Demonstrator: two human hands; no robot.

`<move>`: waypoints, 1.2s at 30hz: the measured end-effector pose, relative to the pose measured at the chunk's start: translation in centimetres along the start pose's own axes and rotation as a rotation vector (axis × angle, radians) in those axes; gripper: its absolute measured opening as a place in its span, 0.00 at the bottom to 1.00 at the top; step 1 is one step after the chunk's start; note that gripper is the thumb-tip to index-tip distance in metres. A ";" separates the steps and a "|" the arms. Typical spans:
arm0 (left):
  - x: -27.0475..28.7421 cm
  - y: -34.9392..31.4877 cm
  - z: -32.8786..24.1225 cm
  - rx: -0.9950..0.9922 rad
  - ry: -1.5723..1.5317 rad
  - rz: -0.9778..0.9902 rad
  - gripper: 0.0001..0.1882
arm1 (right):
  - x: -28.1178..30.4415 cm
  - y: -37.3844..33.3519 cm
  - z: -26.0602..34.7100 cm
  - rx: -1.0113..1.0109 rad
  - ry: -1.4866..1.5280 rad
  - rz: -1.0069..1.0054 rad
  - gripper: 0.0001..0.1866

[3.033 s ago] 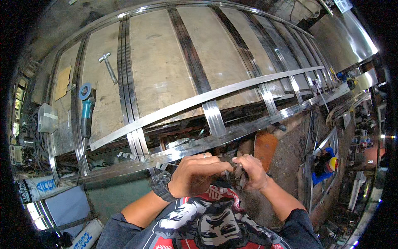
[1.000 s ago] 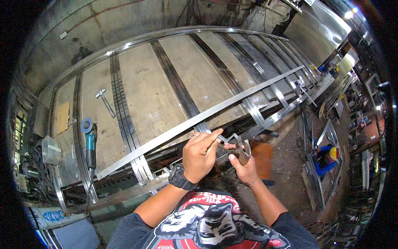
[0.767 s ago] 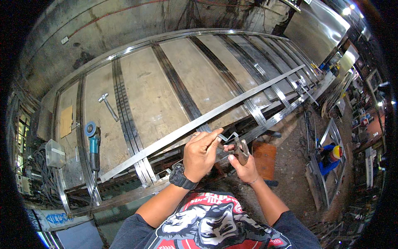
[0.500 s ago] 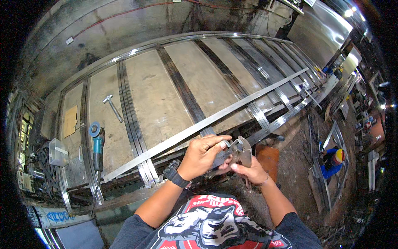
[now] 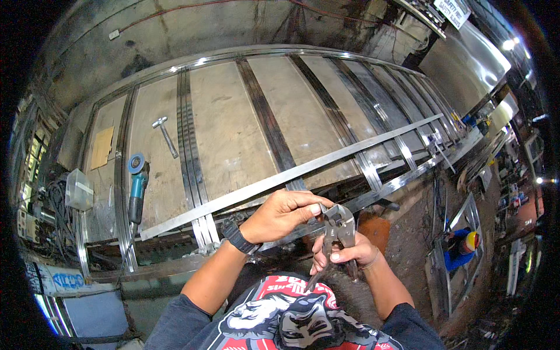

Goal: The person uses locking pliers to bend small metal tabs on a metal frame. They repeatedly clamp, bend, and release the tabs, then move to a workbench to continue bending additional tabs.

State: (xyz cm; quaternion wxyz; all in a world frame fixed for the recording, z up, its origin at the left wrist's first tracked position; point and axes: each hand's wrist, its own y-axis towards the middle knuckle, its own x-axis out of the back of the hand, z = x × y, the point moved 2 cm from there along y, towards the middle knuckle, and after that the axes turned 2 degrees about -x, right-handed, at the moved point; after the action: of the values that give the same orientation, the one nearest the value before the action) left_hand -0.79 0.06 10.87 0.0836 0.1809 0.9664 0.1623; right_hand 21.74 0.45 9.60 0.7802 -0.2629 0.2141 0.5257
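My left hand point(image 5: 279, 217) is closed to a narrow pinch, thumb against fingers, on a small bent metal piece point(image 5: 325, 210) in front of my chest. My right hand point(image 5: 357, 252) is wrapped around a pair of metal pliers point(image 5: 346, 228), thumb across it, with its head up beside my left fingertips and its handles spread, one of them slanting down toward my printed shirt point(image 5: 303, 318). The small piece sits right at the head of the pliers; I cannot tell whether the jaws bite on it. A dark watch point(image 5: 240, 238) is on my left wrist. Beyond my hands, a long flat metal bar point(image 5: 291, 173) lies slantwise over the crosswise strips of the large metal frame point(image 5: 192, 175). Farther left on the panels lie a hammer point(image 5: 166, 139) and, nearer me, an angle grinder point(image 5: 137, 189) with its disc end away from me, a clear plastic box point(image 5: 79, 190) to its left. Off to my right, low down, a co-worker point(image 5: 458, 256) in blue and a yellow helmet is beside a smaller metal frame point(image 5: 473, 219).
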 end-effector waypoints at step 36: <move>-3.5 -4.5 -5.4 -0.139 0.568 -0.158 0.29 | -1.7 -1.6 -0.4 0.107 -0.882 -0.308 0.13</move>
State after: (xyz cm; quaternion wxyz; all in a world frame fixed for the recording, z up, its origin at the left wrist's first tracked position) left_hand -0.21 -6.77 14.73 -0.1658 0.0465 0.9487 0.2651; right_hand 22.64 -1.51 10.68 0.8781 -0.0022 -0.1526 0.4535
